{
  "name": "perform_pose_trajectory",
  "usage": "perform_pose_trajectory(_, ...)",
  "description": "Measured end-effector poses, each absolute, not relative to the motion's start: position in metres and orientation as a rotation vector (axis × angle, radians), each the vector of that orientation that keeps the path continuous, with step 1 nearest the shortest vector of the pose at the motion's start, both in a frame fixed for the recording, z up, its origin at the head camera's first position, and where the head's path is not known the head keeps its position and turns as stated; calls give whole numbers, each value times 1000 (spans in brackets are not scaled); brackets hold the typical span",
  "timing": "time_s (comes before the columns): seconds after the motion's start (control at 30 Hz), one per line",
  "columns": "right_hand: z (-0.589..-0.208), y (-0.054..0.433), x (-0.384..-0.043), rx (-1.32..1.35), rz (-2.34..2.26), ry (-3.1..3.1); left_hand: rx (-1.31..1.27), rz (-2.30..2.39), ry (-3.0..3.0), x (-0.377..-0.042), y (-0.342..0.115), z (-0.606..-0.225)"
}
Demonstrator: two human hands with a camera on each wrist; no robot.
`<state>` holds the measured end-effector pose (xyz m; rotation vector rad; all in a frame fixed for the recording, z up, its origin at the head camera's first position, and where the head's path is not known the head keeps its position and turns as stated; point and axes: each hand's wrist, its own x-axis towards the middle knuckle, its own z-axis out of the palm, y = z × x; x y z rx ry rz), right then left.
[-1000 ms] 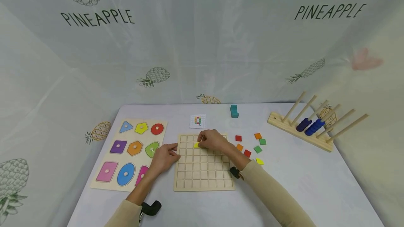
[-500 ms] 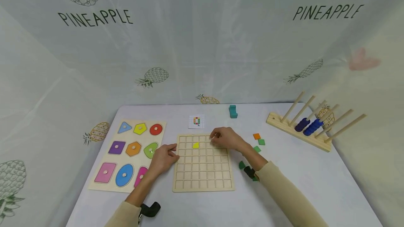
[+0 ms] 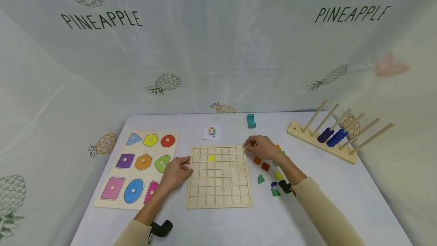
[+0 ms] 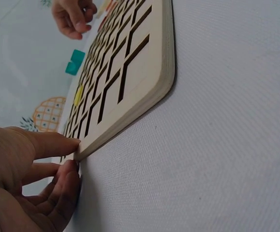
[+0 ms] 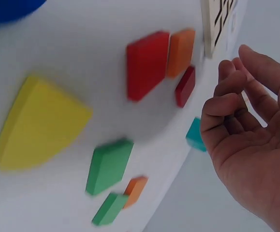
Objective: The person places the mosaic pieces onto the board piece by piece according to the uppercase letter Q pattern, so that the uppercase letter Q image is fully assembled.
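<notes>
So the grid board (image 3: 219, 181) is lying flat mid-bench (image 3: 307, 215), with the yellow tile (image 3: 211, 158) sitting in a square of the 2nd row from the far side, 3rd column from the left. The person's left hand (image 3: 175, 171) is at the board's left edge, thumb and index finger spaced apart and their tips touching the wood, other fingers loosely bent underneath.

The right hand (image 3: 261, 146) is up by the far right corner of the board. Its fingers are loosely curled with a narrow gap to the thumb, and no piece shows between them. Can't really tell if the fingertips touch the corner.

Under and around that right arm there's a scatter of loose bits: a red piece (image 5: 147, 65) with an orange piece (image 5: 181, 53) right beside it, a dark red piece (image 5: 185, 87) close by, a chunky yellow piece (image 5: 38, 128), a few green pieces (image 3: 261, 179), and a blue piece (image 3: 274, 184) partly cut off in the right wrist view.

Just past the board is a small card (image 3: 211, 132) with a coloured Q-like pattern, and a teal block (image 3: 251, 121) stands to the right of it. Off to the left is a 9-piece knob puzzle (image 3: 116, 164), partly hidden by the left arm. Far right, a wooden rack (image 3: 319, 142) has 6 slanted pegs, 2 of them carrying blue rings (image 3: 337, 137).
</notes>
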<state>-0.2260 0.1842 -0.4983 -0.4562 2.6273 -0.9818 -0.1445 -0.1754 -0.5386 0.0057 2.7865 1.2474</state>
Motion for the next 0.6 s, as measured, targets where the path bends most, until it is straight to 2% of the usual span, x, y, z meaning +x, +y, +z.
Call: perform_pose_trajectory(0.6,-513,220,-228,-263,-877,2639,25,1259,2793,-143,-176,-536)
